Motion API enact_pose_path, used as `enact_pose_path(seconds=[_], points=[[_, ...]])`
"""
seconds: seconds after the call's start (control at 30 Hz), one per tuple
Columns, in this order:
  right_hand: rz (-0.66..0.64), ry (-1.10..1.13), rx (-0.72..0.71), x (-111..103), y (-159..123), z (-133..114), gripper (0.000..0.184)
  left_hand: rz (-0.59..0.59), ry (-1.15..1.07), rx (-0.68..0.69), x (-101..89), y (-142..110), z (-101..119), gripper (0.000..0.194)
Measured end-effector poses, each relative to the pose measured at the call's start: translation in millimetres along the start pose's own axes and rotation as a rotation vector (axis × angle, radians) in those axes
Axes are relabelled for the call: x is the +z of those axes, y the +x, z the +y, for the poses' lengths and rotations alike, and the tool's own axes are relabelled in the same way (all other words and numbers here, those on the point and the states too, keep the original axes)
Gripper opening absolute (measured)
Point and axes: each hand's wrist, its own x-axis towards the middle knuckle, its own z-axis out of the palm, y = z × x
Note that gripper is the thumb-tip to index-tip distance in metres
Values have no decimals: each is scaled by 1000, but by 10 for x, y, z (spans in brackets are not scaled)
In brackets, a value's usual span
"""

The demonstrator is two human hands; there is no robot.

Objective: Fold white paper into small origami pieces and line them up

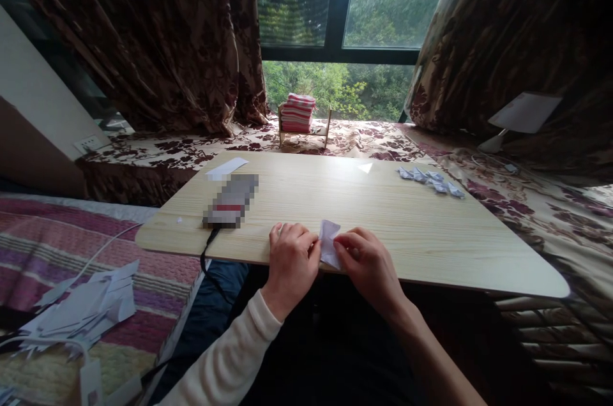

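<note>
A small piece of white paper [329, 241] is held at the front edge of the wooden table, between my two hands. My left hand [293, 259] grips its left side, thumb and fingers drawn together. On the opposite side, my right hand [368, 260] pinches the paper with thumb and forefinger. The paper looks creased and partly raised off the tabletop. Several small folded white paper pieces [437, 184] lie grouped at the table's far right. A white paper strip [227, 168] rests at the far left.
The pale wooden table [306, 195] carries a blurred-out dark device [232, 202] with a black cable. Loose paper sheets [90, 304] lie on the striped bed cover at left. Behind stand a small rack of folded towels [297, 113] and, at right, a white lamp [524, 112].
</note>
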Motion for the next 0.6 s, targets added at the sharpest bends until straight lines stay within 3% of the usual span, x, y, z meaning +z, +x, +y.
enact_pose_path(seconds=[0.17,0.3,0.6], points=[[3,-158,-89,16,-34,-54,12,-41,-63,-9,-93,-17,-63,16],[5,-192,-103,25,-36,-62,12,21,-123,-67,-146,-42,-69,13],[8,-190,-101,34,-42,-44,13,52,-48,-161,-15,60,-83,8]])
